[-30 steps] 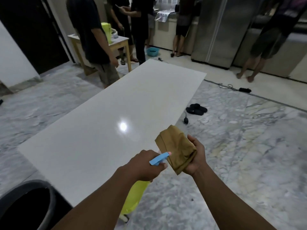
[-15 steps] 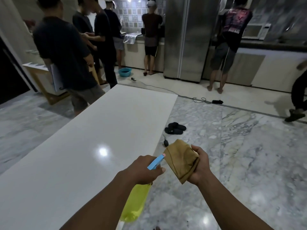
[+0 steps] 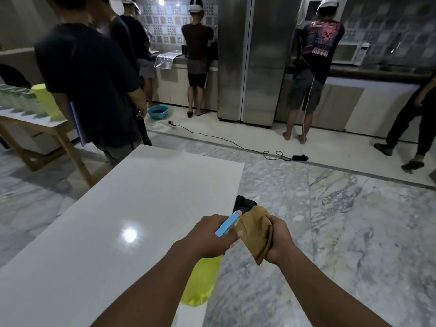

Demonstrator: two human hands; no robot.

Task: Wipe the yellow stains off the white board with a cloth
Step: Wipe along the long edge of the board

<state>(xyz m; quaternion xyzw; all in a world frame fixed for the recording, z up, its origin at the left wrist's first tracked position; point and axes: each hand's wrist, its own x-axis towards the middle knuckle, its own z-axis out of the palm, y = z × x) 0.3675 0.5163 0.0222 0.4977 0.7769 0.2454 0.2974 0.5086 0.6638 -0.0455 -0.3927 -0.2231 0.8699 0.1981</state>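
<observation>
Both hands sit just off the near right edge of the white board [image 3: 122,223]: my left hand [image 3: 210,234] is wrapped around the neck of a yellow spray bottle [image 3: 200,282] with a blue trigger head [image 3: 227,224], its nozzle touching the cloth [image 3: 256,232]. I see my right hand [image 3: 278,241] clutching that bunched brown cloth, which hangs over the marble floor [image 3: 342,232] beside the board's right edge. I cannot make out any yellow stains on the glossy board, only a bright light reflection near its middle.
</observation>
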